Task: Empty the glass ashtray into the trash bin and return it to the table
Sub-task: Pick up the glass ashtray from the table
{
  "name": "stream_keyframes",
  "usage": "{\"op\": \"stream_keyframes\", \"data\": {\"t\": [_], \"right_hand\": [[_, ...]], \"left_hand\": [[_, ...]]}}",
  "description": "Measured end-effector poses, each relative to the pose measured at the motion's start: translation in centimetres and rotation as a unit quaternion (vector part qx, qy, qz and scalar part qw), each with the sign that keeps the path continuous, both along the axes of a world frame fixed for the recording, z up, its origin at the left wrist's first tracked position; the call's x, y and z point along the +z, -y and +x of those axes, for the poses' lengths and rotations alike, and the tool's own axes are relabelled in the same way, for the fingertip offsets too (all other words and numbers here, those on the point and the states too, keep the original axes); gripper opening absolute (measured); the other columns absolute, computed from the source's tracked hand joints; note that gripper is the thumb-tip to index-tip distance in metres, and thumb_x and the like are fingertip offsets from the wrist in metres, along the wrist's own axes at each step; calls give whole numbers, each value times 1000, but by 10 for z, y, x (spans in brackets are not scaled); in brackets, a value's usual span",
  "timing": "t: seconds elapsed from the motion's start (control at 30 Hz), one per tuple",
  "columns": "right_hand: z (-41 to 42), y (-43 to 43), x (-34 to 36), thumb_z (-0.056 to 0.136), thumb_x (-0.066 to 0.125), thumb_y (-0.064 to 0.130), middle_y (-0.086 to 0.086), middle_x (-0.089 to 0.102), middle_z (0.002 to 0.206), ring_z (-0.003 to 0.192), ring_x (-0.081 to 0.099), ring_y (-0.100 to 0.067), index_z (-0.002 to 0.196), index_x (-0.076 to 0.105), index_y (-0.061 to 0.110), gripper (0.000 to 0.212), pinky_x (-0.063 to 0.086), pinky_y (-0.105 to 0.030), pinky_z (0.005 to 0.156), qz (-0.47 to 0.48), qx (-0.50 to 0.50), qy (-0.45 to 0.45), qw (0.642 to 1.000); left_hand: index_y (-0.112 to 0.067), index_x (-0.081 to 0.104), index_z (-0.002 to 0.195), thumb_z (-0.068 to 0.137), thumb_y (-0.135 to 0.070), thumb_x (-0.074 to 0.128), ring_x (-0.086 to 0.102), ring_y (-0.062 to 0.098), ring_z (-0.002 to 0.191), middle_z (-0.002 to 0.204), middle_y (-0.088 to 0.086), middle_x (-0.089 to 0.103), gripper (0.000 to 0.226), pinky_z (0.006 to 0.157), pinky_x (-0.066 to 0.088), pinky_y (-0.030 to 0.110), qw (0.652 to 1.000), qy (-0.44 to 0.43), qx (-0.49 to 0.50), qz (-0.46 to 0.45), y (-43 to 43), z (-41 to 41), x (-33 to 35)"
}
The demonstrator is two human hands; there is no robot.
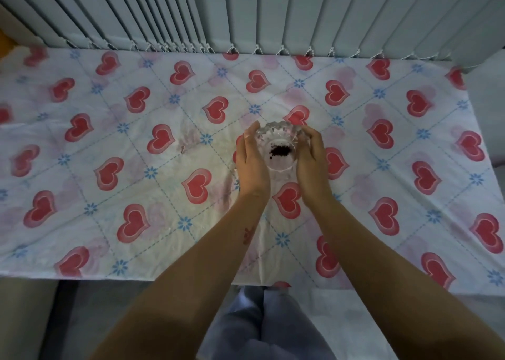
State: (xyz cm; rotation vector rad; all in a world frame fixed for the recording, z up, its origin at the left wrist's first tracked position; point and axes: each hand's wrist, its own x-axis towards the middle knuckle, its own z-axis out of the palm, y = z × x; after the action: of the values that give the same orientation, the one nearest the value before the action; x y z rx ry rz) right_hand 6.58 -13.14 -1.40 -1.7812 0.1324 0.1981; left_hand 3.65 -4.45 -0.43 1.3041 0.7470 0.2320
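A clear cut-glass ashtray (277, 138) with a scalloped rim sits at the middle of the table, a small dark heap of ash in its bowl. My left hand (252, 165) cups its left side and my right hand (311, 161) cups its right side, fingers wrapped around the glass wall. I cannot tell whether the ashtray rests on the cloth or is just off it. No trash bin is in view.
The table (136, 168) is covered by a white cloth with red hearts and blue flowers. Vertical grey blinds (246, 12) hang along its far edge. My legs in pale trousers (259, 324) stand at the near edge.
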Motion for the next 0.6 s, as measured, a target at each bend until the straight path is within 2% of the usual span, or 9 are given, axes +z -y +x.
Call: {"op": "stream_keyframes", "data": {"t": [0.13,0.27,0.3,0.37,0.4,0.47,0.53,0.6], "right_hand": [[-11,-1,20,102,45,33,-4,68,122,112,66,-21,121,63,20,29,54,-47,100,50,-41,-21,998],[-29,-4,38,99,49,30,-7,72,114,107,68,-24,116,68,16,28,55,-47,96,61,-62,-18,996],[-34,-5,41,100,49,29,-7,72,113,106,69,-25,114,68,15,28,57,-44,95,65,-62,-17,996],[-42,-7,49,101,49,23,-9,72,111,101,70,-22,115,68,11,27,60,-29,83,82,-55,-15,995],[-45,-8,52,102,49,20,-8,72,108,95,70,-18,116,67,8,26,60,-21,75,92,-55,-17,994],[-51,-12,59,102,49,15,-3,70,99,79,69,-6,117,66,4,26,55,-14,64,110,-58,-27,992],[-57,-16,64,101,49,13,0,70,94,70,69,3,116,66,2,25,54,-13,64,124,-51,-38,990],[-67,-24,69,101,51,16,-5,73,101,82,73,-3,114,68,6,24,60,-21,75,137,-23,-42,989]], "left_hand": [[-30,51,139,104,-40,25,36,3,134,148,-12,43,44,112,24,28,1000,23,-7,-7,0,-22,20],[-32,44,143,104,-40,26,34,4,139,150,-14,42,44,116,24,31,999,43,-14,-3,0,-49,36],[-33,44,144,104,-41,27,35,3,138,149,-14,43,44,116,24,32,999,45,-14,-7,-1,-55,40],[-33,45,143,104,-42,29,38,1,134,146,-15,46,43,116,25,31,998,52,-3,-24,-5,-66,49],[-31,46,143,104,-41,30,40,0,131,146,-14,48,43,114,25,30,998,58,2,-26,-8,-70,53],[-26,46,143,105,-38,28,42,1,128,145,-11,49,44,110,27,26,998,64,7,-5,-14,-80,61],[-26,47,143,105,-38,25,42,1,125,143,-12,49,45,111,27,26,998,55,15,5,-22,-88,63],[-28,52,138,104,-42,26,42,4,128,141,-15,49,45,115,26,31,999,45,29,-6,-30,-97,64]]}}
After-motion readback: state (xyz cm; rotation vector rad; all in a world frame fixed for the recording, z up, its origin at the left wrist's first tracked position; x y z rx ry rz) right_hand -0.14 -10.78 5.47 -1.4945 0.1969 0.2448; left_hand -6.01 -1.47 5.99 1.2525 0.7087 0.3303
